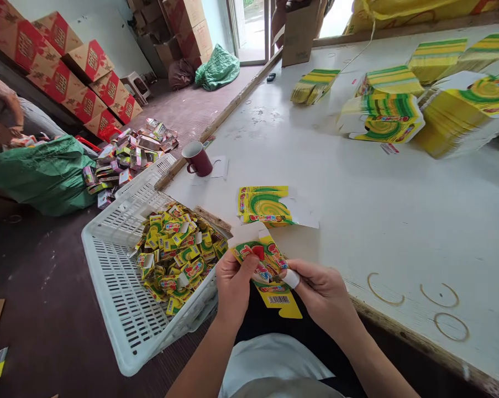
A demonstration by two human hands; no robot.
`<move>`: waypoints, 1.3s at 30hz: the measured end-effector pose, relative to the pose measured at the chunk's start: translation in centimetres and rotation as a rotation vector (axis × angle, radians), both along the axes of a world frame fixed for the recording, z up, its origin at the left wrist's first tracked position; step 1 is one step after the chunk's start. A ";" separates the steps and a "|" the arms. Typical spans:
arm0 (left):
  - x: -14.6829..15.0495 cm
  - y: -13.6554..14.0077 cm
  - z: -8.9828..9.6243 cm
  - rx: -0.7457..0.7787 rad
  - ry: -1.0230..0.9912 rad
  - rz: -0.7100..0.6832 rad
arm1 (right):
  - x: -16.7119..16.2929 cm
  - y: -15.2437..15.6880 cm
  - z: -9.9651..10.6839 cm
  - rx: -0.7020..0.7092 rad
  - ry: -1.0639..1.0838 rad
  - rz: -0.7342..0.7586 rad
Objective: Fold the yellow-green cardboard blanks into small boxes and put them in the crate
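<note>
Between my two hands, above my lap at the table's edge, is a yellow and green printed candy carton (262, 260) with white flaps at its top and a barcoded tab hanging down. My left hand (236, 279) grips its left side, thumb pressed on the printed front. My right hand (315, 284) pinches its right edge; a white wrap covers one digit. Just beyond lie a few flat carton blanks (269, 205) on the white table (357, 221). Left of my left hand, small yellow cartons (183, 254) fill part of a white plastic basket (108, 287).
A maroon mug (199, 160) stands at the table's left edge. Stacks of carton blanks (452, 121) sit at the far right. Rubber bands (451, 326) lie near the front edge. On the floor are a green sack (46, 171), piled small boxes (129, 155) and another person's hand (16, 119).
</note>
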State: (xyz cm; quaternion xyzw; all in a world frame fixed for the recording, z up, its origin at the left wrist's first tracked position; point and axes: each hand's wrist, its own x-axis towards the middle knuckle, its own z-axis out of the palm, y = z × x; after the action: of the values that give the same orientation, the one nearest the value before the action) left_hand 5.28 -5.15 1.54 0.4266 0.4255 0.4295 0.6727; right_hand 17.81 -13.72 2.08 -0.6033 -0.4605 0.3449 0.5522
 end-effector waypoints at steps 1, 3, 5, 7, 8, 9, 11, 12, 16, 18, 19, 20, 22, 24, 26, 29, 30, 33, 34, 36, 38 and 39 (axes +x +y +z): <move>-0.4 0.4 0.4 0.001 0.017 -0.034 | 0.5 -0.2 0.3 0.018 -0.049 0.016; -1.7 1.4 1.5 0.017 0.030 -0.138 | 1.7 -0.6 1.1 0.078 -0.197 0.069; -3.2 2.5 3.0 0.030 0.007 -0.289 | 2.8 -1.0 2.2 0.148 -0.395 0.125; -4.2 3.0 4.4 0.080 0.043 -0.451 | 3.2 -1.2 3.1 0.201 -0.598 0.157; -4.4 3.0 4.9 0.127 0.106 -0.543 | 3.1 -1.2 3.4 0.222 -0.678 0.167; -4.3 2.7 5.2 0.186 0.202 -0.629 | 2.9 -1.2 3.6 0.244 -0.736 0.181; -3.5 1.8 5.3 0.311 0.420 -0.748 | 2.0 -1.2 3.7 0.291 -0.787 0.209; -3.0 1.2 5.1 0.363 0.512 -0.753 | 1.6 -1.3 3.5 0.310 -0.784 0.192; -1.1 -0.8 3.3 0.471 0.636 -0.581 | 0.5 -1.9 1.8 0.267 -0.534 -0.229; -0.8 -1.3 2.5 0.552 0.683 -0.508 | 0.2 -2.1 0.8 0.170 -0.229 -0.307; -0.8 -1.5 2.1 0.598 0.698 -0.489 | 0.0 -2.0 0.3 0.114 -0.045 -0.260; -0.7 -1.6 1.9 0.641 0.709 -0.480 | -0.1 -1.9 0.0 0.060 0.146 -0.179; -0.7 -1.8 1.6 0.713 0.721 -0.459 | -0.5 -1.4 -0.4 -0.022 0.499 -0.012; -0.7 -1.8 1.6 0.761 0.719 -0.427 | -0.9 -0.9 -0.2 -0.047 0.726 0.067; -0.7 -1.7 1.5 0.783 0.705 -0.426 | -1.2 -0.5 0.2 -0.041 0.810 0.039; -0.5 -1.8 1.2 0.828 0.722 -0.449 | -1.4 -0.3 0.9 -0.042 0.774 -0.097; -0.4 -1.9 1.0 0.859 0.732 -0.451 | -1.3 -0.3 1.0 -0.052 0.745 -0.115; 0.1 -2.4 0.4 0.970 0.720 -0.434 | -0.8 -0.3 0.8 -0.082 0.657 -0.063; 0.3 -2.5 0.3 1.001 0.704 -0.424 | -0.5 -0.3 0.7 -0.084 0.626 -0.034; 0.5 -2.6 0.2 1.046 0.688 -0.412 | 0.1 -0.3 0.3 -0.078 0.550 0.003; 0.6 -2.4 0.4 1.065 0.721 -0.431 | 0.5 -0.4 0.1 -0.052 0.437 0.023; 0.6 -2.3 0.5 1.061 0.752 -0.459 | 0.7 -0.6 0.1 -0.033 0.358 0.030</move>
State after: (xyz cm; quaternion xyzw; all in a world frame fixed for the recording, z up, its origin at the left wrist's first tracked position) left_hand 5.84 -7.45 2.09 0.8976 0.2610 0.2490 0.2534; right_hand 18.48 -14.32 2.18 -0.5342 -0.3582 0.4626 0.6101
